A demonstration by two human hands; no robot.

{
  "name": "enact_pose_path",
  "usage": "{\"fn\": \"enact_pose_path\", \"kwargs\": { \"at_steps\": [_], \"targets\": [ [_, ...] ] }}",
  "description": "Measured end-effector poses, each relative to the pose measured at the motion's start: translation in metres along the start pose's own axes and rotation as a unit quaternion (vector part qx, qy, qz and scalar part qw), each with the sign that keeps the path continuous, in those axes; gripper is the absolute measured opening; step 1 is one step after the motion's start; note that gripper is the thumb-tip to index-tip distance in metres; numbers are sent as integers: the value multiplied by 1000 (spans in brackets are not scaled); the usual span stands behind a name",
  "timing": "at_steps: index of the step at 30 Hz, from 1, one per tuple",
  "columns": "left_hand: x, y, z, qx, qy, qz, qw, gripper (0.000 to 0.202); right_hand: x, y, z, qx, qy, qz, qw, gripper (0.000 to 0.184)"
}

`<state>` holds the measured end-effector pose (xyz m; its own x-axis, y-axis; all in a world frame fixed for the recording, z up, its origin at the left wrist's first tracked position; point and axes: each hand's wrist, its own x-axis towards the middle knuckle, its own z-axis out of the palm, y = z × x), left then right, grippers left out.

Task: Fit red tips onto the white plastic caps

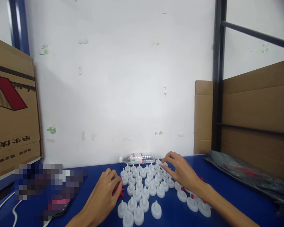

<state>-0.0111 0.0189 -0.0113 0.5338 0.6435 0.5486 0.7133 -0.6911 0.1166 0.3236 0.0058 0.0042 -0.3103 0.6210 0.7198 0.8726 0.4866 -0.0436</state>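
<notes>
Several white plastic nozzle caps (139, 216), with round bases and upright spouts, stand in loose rows on the blue table. My left hand (105, 190) is at their left side, its fingers curled around small red tip caps (121, 193); some red pieces show beside the thumb. At the back right of the group, my right hand (177, 168) has thumb and forefinger closed on a white nozzle cap (165, 164), partly hidden by the fingers. Under my right forearm, several nozzle caps (192, 204) carry red tips; the forearm covers some of them.
A clear plastic bottle (136, 158) lies against the white wall. To the left are a phone-like device (61, 208), white cables (14, 211) and a printed carton (13, 110). On the right lie a grey plastic bag (241, 171) and cardboard (257, 116) behind a dark metal post (217, 94).
</notes>
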Motion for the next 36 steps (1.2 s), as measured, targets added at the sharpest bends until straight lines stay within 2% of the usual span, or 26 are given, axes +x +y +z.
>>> {"fn": "enact_pose_path", "kwargs": {
  "at_steps": [4,10,15,22,28,36],
  "targets": [
    [-1,-2,0,1,-3,8,1000,30,-1,-6,-1,10,-19,8,1000,19],
    [-1,-12,4,-19,-24,18,999,27,2,-12,-8,21,-34,-38,998,20],
    [-2,-14,9,-19,-33,33,999,20,2,-10,-9,16,-20,-22,999,19],
    [1,-10,8,-30,-63,59,996,19,-2,-18,-1,11,-19,-16,1000,22],
    [-2,-13,13,-40,-77,80,993,22,-3,-25,-3,32,-60,31,997,25],
    [-3,-18,17,-36,-65,83,994,28,0,-21,-13,10,-91,38,995,21]
  ]
}}
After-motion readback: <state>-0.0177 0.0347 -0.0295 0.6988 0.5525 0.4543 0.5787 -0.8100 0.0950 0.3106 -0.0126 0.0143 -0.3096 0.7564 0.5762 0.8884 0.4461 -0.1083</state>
